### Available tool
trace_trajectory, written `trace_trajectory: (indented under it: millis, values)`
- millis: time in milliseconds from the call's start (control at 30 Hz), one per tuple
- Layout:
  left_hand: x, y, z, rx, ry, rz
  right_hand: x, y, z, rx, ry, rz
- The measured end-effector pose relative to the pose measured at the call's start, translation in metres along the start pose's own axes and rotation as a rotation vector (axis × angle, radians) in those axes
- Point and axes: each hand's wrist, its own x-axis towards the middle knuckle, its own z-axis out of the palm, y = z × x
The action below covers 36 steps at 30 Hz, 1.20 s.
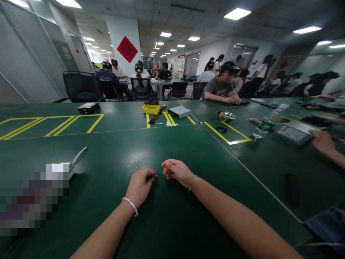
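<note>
My left hand (pixel 140 184) is closed around a small black object with a red part (pixel 151 176), just above the green table (pixel 129 144). Its kind is too small to make out. Slightly right of it, my right hand (pixel 179 172) has thumb and fingers pinched together, with a small orange-red bit (pixel 165 165) showing at the fingertips. The two hands are close but apart. Each wrist wears a silver bracelet.
A blurred-out item (pixel 37 198) with a white cable lies left. Further back are a yellow bin (pixel 151 109), a grey box (pixel 179 112), a metal bowl (pixel 226 115) and a plastic bottle (pixel 262 129). At right, a co-worker's hand (pixel 323 141) touches a grey case (pixel 294 133).
</note>
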Motion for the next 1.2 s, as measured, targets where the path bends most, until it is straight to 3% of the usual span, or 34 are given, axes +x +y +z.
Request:
trace_trajectory:
  millis: [267, 567, 767, 1200]
  values:
    - [-0.001, 0.004, -0.002, 0.022, 0.007, -0.005, 0.0, 0.001, 0.0, 0.09, 0.029, -0.01]
    - [-0.003, 0.016, -0.004, 0.173, 0.107, 0.062, -0.003, 0.019, 0.031, 0.147, 0.228, -0.052]
    - [-0.004, 0.018, -0.004, 0.25, 0.175, 0.033, -0.01, 0.021, 0.04, 0.147, 0.171, -0.088]
    - [-0.008, 0.019, -0.007, 0.324, 0.159, 0.028, -0.009, 0.025, 0.036, -0.112, 0.06, -0.154]
